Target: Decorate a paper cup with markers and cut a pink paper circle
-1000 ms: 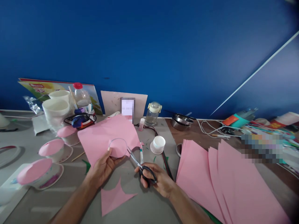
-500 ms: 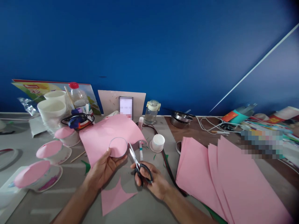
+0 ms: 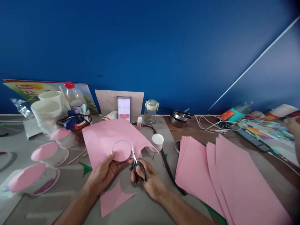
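My left hand point(image 3: 106, 167) pinches the lower edge of a pink paper sheet point(image 3: 100, 137), thumb on top and fingers underneath. A circle point(image 3: 122, 150) is outlined in dark line on the sheet, just beyond that thumb. My right hand point(image 3: 146, 176) is closed round the black handles of a pair of scissors point(image 3: 138, 167). The blades point away from me and meet the paper right beside the circle's right edge. Below my hands, a pink paper offcut point(image 3: 114, 200) with curved edges lies on the grey table.
Pink-topped paper cups point(image 3: 28, 178) line the left side, near stacked white cups point(image 3: 47, 109). A small white cup point(image 3: 157, 141) stands right of the sheet. Pink sheets point(image 3: 201, 165) are piled at right. Behind are a glass jar point(image 3: 150, 112) and metal bowls point(image 3: 180, 118). Another person's hand point(image 3: 294, 126) shows far right.
The scissors have moved from beside the sheet onto it, blades now at the paper by the circle. The view has shifted slightly, and another person's hand has appeared at far right.
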Motion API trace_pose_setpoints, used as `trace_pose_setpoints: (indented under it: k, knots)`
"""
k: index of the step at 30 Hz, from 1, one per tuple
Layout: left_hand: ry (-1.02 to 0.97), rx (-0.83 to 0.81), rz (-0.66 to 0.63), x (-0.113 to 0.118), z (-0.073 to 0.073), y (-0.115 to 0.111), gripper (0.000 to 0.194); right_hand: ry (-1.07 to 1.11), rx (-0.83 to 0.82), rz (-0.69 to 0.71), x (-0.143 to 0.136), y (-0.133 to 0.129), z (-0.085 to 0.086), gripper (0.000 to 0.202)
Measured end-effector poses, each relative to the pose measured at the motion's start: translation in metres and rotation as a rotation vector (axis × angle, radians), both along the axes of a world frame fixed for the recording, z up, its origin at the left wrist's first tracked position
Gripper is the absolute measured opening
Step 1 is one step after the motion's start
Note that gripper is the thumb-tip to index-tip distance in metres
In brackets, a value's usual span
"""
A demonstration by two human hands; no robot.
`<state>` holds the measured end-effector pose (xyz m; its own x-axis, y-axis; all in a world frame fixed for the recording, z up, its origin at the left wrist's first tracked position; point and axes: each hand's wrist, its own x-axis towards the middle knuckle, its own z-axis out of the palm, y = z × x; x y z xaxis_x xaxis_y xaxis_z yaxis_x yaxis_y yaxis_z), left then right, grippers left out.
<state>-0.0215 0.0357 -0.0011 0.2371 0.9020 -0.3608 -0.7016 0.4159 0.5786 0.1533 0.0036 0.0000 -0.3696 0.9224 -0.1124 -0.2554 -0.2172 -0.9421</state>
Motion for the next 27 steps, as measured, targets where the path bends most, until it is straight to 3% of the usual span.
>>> trace_pose_setpoints:
  k: [11, 18, 22, 27]
  knots:
    - [0.044, 0.033, -0.011, 0.001, -0.005, -0.002, 0.021, -0.104, 0.063, -0.037, -0.006, 0.001, 0.000, 0.060]
    - [0.044, 0.062, -0.024, 0.000, -0.009, -0.001, 0.019, -0.118, 0.011, -0.057, -0.008, 0.001, 0.004, 0.058]
    - [0.075, 0.034, 0.029, 0.000, -0.011, 0.000, 0.016, -0.113, -0.008, -0.072, -0.009, 0.001, 0.005, 0.054]
    - [0.094, 0.014, 0.018, 0.002, -0.007, -0.001, 0.014, -0.119, -0.006, -0.081, -0.010, 0.001, 0.007, 0.051]
